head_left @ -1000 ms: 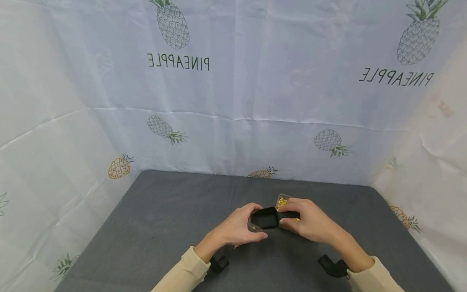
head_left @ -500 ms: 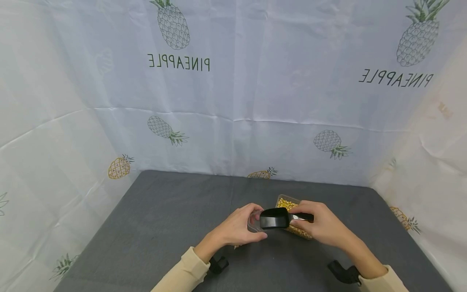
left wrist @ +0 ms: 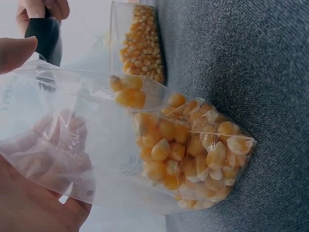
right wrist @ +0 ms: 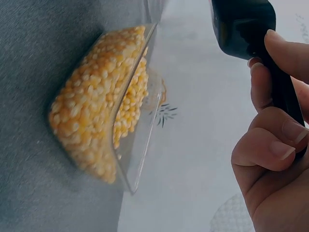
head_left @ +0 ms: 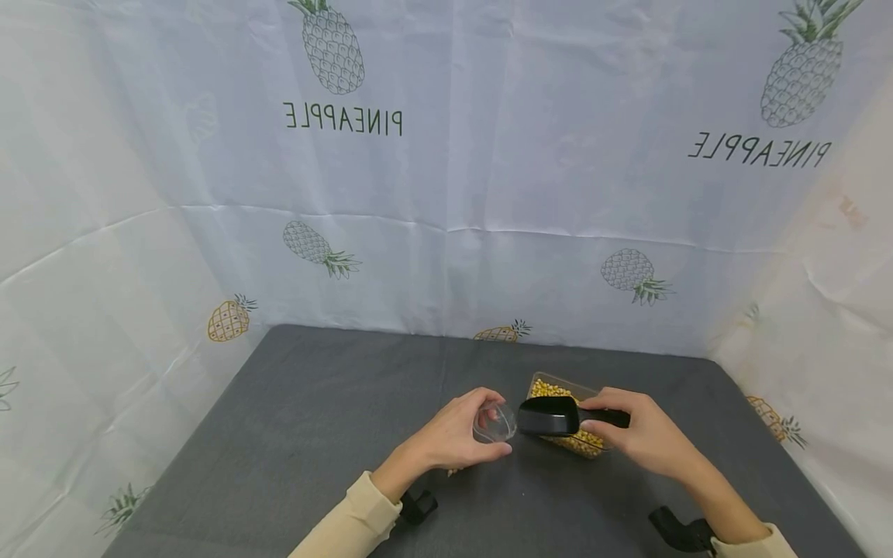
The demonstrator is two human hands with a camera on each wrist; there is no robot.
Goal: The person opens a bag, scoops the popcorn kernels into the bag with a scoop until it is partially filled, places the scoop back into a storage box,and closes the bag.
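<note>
My left hand grips a clear plastic bag near its top, thumb and fingers curved round the mouth, which gapes. In the left wrist view corn kernels fill the bag's lower part, down by the grey tabletop. My right hand holds a black scoop by its handle, fingers wrapped round it in the right wrist view. The scoop hangs just right of the bag's mouth and overlaps a clear rectangular container in the head view. Yellow corn kernels lie heaped inside that container.
A dark grey table carries the bag and the container. White curtains printed with pineapples stand behind and along both sides. Black wrist mounts hang under both forearms.
The right hand has drawn the scoop rightward, away from the bag's mouth, and its bowl has tilted. More of the corn container now shows. The left hand stays put with the bag.
</note>
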